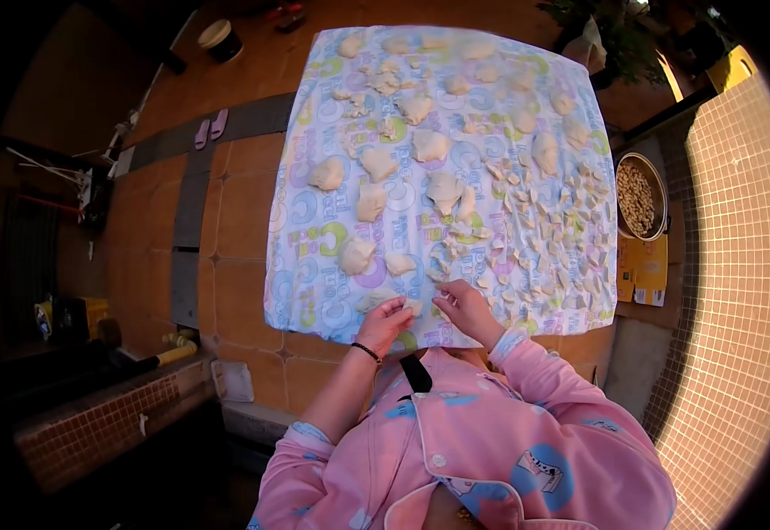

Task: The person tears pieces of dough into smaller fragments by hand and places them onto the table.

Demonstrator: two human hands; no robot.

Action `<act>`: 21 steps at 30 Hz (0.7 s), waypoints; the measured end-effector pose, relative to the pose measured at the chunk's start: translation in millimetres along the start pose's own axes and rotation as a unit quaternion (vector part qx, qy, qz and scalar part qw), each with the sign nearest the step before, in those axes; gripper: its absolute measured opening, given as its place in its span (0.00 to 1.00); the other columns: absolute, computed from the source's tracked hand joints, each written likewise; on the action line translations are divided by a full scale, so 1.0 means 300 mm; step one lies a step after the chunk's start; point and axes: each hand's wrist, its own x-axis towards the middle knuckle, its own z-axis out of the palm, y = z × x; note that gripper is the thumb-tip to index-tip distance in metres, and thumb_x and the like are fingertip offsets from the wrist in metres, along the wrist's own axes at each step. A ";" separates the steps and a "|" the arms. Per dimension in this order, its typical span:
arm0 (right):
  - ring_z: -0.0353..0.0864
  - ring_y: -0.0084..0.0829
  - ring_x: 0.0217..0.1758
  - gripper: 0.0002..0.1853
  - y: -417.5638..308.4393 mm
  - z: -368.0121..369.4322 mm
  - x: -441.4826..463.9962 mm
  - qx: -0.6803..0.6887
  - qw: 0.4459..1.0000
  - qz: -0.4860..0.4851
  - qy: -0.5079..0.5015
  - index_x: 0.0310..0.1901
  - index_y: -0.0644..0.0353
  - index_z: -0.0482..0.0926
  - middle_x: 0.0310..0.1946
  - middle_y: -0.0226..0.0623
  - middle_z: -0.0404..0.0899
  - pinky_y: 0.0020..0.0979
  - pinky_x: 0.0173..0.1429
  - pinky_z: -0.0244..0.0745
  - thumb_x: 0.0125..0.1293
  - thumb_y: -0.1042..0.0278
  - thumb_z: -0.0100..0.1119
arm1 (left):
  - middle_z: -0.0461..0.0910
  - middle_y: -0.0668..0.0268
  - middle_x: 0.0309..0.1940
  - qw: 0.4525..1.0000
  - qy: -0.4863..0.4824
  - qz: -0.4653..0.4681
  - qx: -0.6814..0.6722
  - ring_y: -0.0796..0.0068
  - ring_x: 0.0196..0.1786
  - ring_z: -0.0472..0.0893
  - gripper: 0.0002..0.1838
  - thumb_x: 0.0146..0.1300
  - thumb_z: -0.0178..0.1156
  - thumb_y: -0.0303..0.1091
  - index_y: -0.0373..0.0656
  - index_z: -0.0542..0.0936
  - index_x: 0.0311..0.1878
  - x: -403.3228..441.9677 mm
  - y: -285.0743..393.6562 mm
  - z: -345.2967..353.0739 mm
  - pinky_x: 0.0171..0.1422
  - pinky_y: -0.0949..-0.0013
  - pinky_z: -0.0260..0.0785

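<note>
Near the front edge of a patterned cloth (310, 296), my left hand (388, 321) has its fingers closed on a pale, dough-like piece (414, 307). Just right of it, my right hand (457, 305) is closed in a pinch, with a small pale piece (443, 288) at its fingertips. Larger pale lumps (357, 255) lie on the left and middle of the cloth. Many small torn pieces (548, 238) are spread over its right side.
A metal bowl (665, 200) of small light-brown bits stands right of the cloth on yellow cardboard (645, 265). Pink slippers (210, 130) and a bucket (220, 41) are on the tiled floor at left. A low tiled ledge (120, 415) is at lower left.
</note>
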 end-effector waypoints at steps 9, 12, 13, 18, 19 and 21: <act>0.73 0.17 0.26 0.10 -0.026 0.034 -0.049 0.372 0.889 0.208 -0.166 0.38 0.68 0.75 0.26 0.31 0.76 0.18 0.31 0.69 0.60 0.69 0.57 | 0.75 0.63 0.41 0.994 -0.080 -0.048 0.048 0.73 0.43 0.76 0.13 0.59 0.54 0.25 0.35 0.70 0.48 -0.033 -0.008 0.016 0.49 0.73 0.70; 0.73 0.17 0.25 0.10 0.004 0.044 -0.067 0.405 0.863 0.227 -0.200 0.39 0.68 0.75 0.26 0.30 0.77 0.18 0.30 0.69 0.60 0.69 0.56 | 0.75 0.63 0.41 0.991 -0.115 -0.065 0.022 0.73 0.43 0.76 0.12 0.60 0.53 0.24 0.35 0.70 0.47 -0.052 -0.026 0.010 0.49 0.72 0.71; 0.73 0.16 0.25 0.10 -0.001 0.038 -0.069 0.416 0.853 0.238 -0.207 0.39 0.68 0.75 0.26 0.30 0.77 0.18 0.30 0.69 0.60 0.69 0.56 | 0.75 0.63 0.41 0.990 -0.121 -0.066 0.008 0.73 0.43 0.76 0.12 0.60 0.53 0.25 0.35 0.70 0.47 -0.052 -0.036 0.008 0.49 0.72 0.71; 0.72 0.16 0.25 0.10 0.015 0.045 -0.072 0.441 0.834 0.258 -0.207 0.38 0.67 0.76 0.24 0.29 0.76 0.17 0.29 0.68 0.60 0.69 0.56 | 0.74 0.62 0.42 0.990 -0.121 -0.069 -0.025 0.72 0.43 0.77 0.12 0.60 0.52 0.25 0.35 0.70 0.48 -0.050 -0.040 0.020 0.50 0.71 0.71; 0.72 0.16 0.24 0.09 0.004 0.032 -0.068 0.444 0.835 0.255 -0.201 0.37 0.67 0.76 0.24 0.28 0.75 0.17 0.29 0.68 0.60 0.68 0.56 | 0.74 0.62 0.42 0.990 -0.121 -0.064 -0.020 0.71 0.43 0.77 0.12 0.61 0.52 0.25 0.35 0.69 0.48 -0.037 -0.040 0.017 0.50 0.71 0.71; 0.71 0.15 0.24 0.09 -0.016 0.006 -0.055 0.447 0.836 0.253 -0.194 0.37 0.66 0.76 0.23 0.27 0.75 0.17 0.29 0.67 0.60 0.68 0.56 | 0.74 0.62 0.42 0.991 -0.122 -0.059 -0.015 0.71 0.43 0.77 0.12 0.61 0.52 0.24 0.36 0.69 0.48 -0.020 -0.034 0.022 0.50 0.70 0.71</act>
